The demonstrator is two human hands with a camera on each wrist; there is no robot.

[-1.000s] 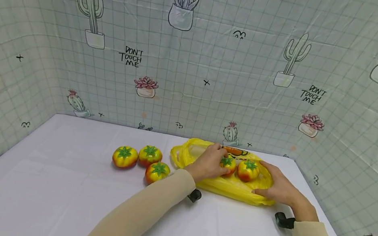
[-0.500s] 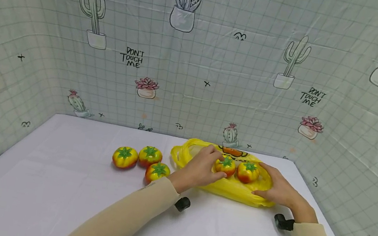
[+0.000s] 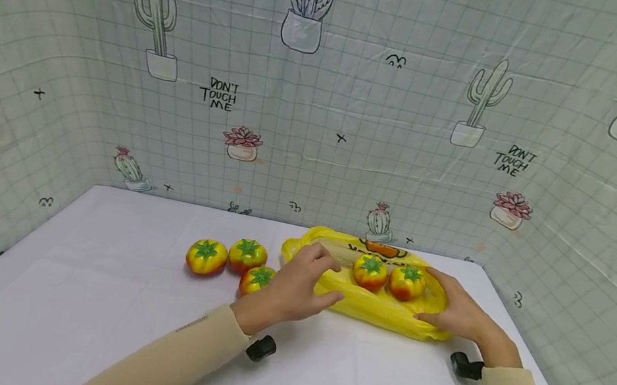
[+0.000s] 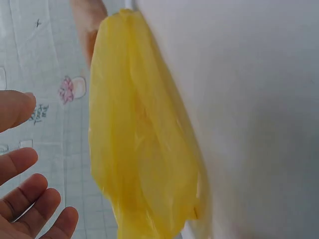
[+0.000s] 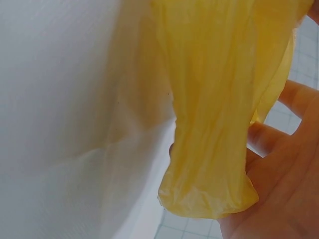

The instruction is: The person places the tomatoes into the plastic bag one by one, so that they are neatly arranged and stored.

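Leftward, away from the fruit beside it half a second ago, the left hand (image 3: 291,286) has drawn back, its thumb and fingers apart and holding nothing. It hides the left end of the yellow bag (image 3: 374,312) and part of one fruit (image 3: 254,279). At the bag's right end, the right hand (image 3: 459,308) sets thumb and fingers about the rim; plastic covers some of those fingers, so I cannot tell whether it grips or only props the bag. Folds make it hard to say how deep the two fruits (image 3: 370,273) in the bag's mouth sit, and the lettering of the print behind them is unreadable. Both beige sleeves (image 3: 170,358) are cut off by the lower edge. Counted, there are five fruits: two side by side at the bag and three clustered left of it, plus two black devices (image 3: 262,348), one at each wrist. White cloth covers the surface (image 3: 352,379). Round it rise pale gridded curtains (image 3: 418,102) drawn with potted plants, with "DON'T TOUCH ME" printed twice.
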